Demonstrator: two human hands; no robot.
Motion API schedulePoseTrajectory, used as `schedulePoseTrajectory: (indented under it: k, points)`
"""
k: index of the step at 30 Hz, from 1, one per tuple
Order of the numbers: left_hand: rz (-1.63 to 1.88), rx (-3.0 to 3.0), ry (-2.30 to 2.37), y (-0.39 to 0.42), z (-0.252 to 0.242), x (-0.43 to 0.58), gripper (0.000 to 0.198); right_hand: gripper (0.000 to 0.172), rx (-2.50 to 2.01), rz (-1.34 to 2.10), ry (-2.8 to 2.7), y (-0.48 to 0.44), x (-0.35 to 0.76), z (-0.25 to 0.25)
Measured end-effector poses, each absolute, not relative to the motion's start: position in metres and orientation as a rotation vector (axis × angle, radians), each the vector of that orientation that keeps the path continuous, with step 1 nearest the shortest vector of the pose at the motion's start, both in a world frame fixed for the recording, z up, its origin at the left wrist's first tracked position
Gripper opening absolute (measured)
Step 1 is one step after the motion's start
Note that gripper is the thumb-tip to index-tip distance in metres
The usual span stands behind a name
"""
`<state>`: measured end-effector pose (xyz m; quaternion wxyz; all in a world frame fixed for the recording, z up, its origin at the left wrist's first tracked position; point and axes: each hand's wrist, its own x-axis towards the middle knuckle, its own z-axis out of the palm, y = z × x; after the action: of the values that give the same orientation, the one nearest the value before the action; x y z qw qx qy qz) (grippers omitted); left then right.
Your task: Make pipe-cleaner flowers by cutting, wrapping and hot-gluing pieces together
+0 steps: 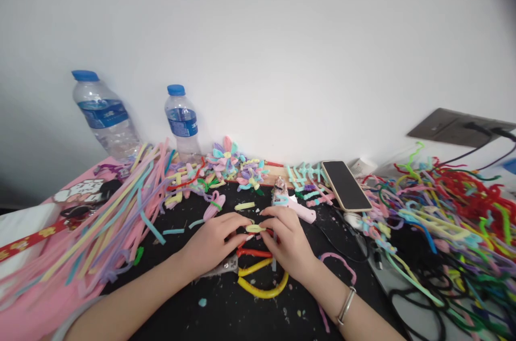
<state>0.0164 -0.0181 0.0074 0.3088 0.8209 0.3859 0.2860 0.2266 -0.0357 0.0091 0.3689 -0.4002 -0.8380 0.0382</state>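
A short, pale-yellow piece of pipe cleaner (255, 228) is pinched between the fingertips of my left hand (215, 239) and my right hand (288, 241), each gripping one end. Just below them on the black mat (226, 314) lies a hand tool with looped yellow-and-red handles (262, 292); its metal head is partly under my left hand. Beyond my fingers is another cut yellow piece (244, 205). A pink glue gun (304, 213) lies behind my right hand, partly hidden. A folded pink pipe-cleaner bundle (213, 206) tied with green is near my left knuckles.
Loose pastel pipe cleaners (121, 217) spread over the left side. Two plastic bottles, one left (105, 115) and one nearer (182, 123), stand by the wall. A phone (346, 186) lies at the back right, beside a tangled colourful pile (463, 212). Fuzzy flowers (228, 157) sit at the back.
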Motion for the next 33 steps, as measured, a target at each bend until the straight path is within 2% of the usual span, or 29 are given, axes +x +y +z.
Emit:
schedulePoseTrajectory:
  k: [16,33]
  points:
    - [1.107,2.6,0.837,-0.017,-0.004,0.014,0.025,0.011,-0.97,0.098,-2.167,-0.036,0.224,0.012]
    - [1.12,2.6,0.85,-0.016,-0.003,0.015,0.025,0.01,-0.976,0.132,-2.163,-0.036,0.225,0.01]
